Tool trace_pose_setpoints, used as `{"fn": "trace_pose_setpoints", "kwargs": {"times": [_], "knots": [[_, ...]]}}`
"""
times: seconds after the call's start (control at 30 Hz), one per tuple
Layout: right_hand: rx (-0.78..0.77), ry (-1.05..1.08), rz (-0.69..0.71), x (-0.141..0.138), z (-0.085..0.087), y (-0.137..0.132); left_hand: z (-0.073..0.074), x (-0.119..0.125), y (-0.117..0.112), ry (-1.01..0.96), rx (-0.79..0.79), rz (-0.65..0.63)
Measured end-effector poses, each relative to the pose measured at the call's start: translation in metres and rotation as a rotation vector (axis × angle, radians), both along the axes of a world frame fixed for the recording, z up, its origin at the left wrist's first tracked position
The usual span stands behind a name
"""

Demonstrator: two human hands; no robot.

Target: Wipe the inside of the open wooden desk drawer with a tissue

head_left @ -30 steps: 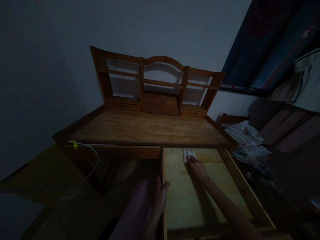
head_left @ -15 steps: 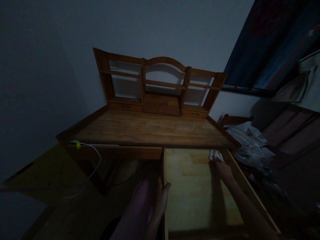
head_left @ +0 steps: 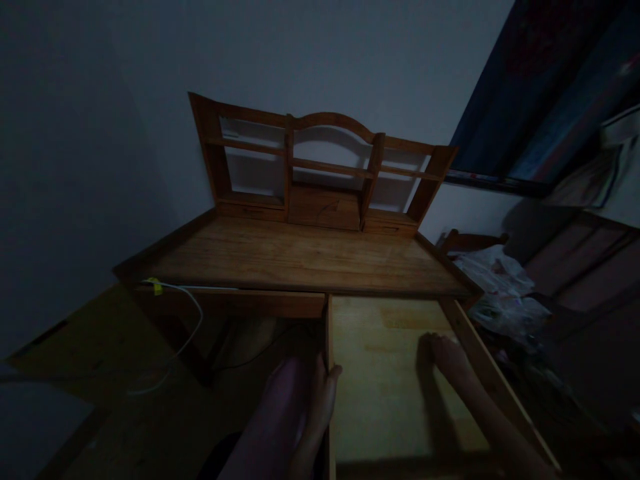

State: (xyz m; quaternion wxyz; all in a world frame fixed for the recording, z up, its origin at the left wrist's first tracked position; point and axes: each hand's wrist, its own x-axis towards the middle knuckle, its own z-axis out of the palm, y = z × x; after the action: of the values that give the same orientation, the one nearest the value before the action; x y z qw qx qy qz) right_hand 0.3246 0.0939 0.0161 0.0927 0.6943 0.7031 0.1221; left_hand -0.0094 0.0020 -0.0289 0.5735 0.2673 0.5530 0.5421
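A pale wooden drawer (head_left: 376,393) is pulled out from the right half of the desk (head_left: 320,257). My left hand (head_left: 324,397) grips the drawer's left side wall, thumb over the top edge and the other fingers on the outside. Inside the drawer, toward its right side, my right hand (head_left: 449,355) is closed and pressed down on the bottom board. The white cloth in it is almost wholly hidden by the fingers now. A dark shadow of the arm falls across the boards.
A wooden shelf unit (head_left: 327,173) stands at the back of the desk. A white cable (head_left: 193,327) with a yellow tag (head_left: 157,287) hangs over the left front edge. To the right, plastic bags (head_left: 500,273) sit by a chair (head_left: 475,240). My leg (head_left: 270,420) is left of the drawer.
My right hand has come back from the drawer's far right corner toward me, drawing the white cloth along. The left hand stays on the drawer's side wall.
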Motion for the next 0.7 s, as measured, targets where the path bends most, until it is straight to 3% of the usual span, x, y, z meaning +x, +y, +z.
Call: {"fn": "trace_pose_setpoints", "kwargs": {"times": [0.17, 0.37, 0.53, 0.7], "knots": [[-0.025, 0.109, 0.092, -0.055, -0.015, 0.0, -0.002, 0.0, 0.002, 0.035, 0.017, -0.01], [-0.044, 0.398, 0.179, -0.117, -0.016, 0.036, -0.006, 0.0, 0.005, 0.065, 0.031, 0.001], [-0.028, 0.709, 0.306, -0.179, -0.02, 0.062, 0.0, -0.001, 0.004, 0.097, 0.064, -0.023], [-0.013, 0.949, 0.437, -0.22, -0.027, 0.064, 0.008, -0.002, 0.001, 0.161, 0.081, -0.032]]}}
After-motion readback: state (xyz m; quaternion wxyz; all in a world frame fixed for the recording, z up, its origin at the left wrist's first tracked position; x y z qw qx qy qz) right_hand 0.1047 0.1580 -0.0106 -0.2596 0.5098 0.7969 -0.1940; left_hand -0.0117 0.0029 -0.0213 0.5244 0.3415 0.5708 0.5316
